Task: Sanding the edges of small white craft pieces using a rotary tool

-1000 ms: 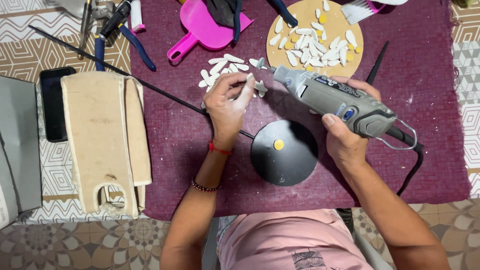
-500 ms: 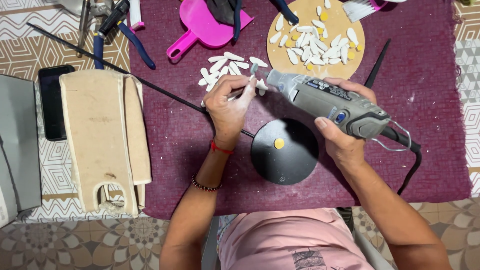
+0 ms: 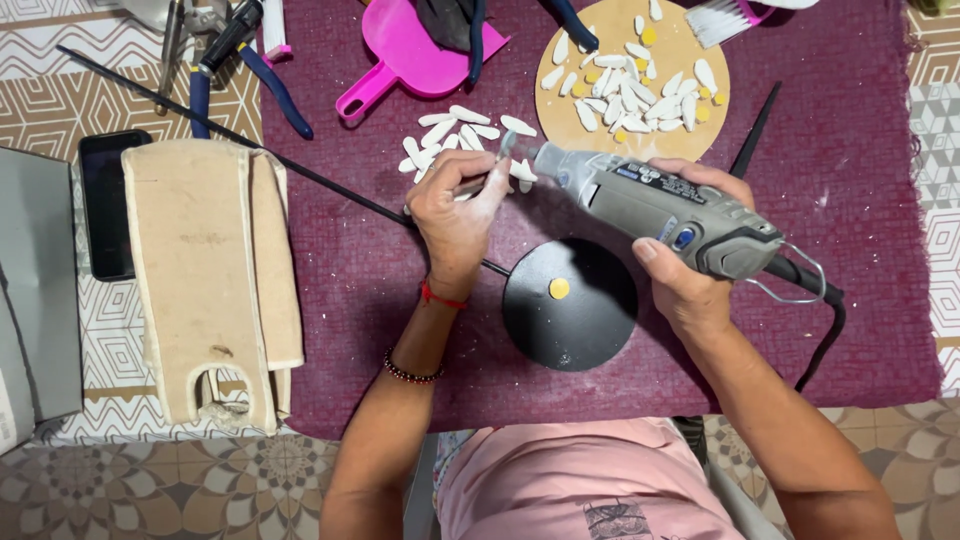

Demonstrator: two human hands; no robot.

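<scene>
At the far left a dark phone lies on the patterned surface, just beside a pale carved foam block. Pliers with blue handles rest above them, and a thin black rod runs slantwise onto the maroon cloth.

The left hand sits near the middle of the cloth, its fingers pinched closed on a small white petal piece, most of it hidden by the hand. Loose white petals lie just behind, below a pink dustpan. In front of the hand stands a black round base with a yellow dot.

The right hand is wrapped tight around a grey rotary tool, whose tip meets the pinched piece. Further back, a round board holds more white and yellow bits.

The step in hand looks like grinding or shaping one petal's edge. The next move likely calls for a steady pinch and light tool pressure, turning the piece slowly and keeping the tip off the fingertips.
</scene>
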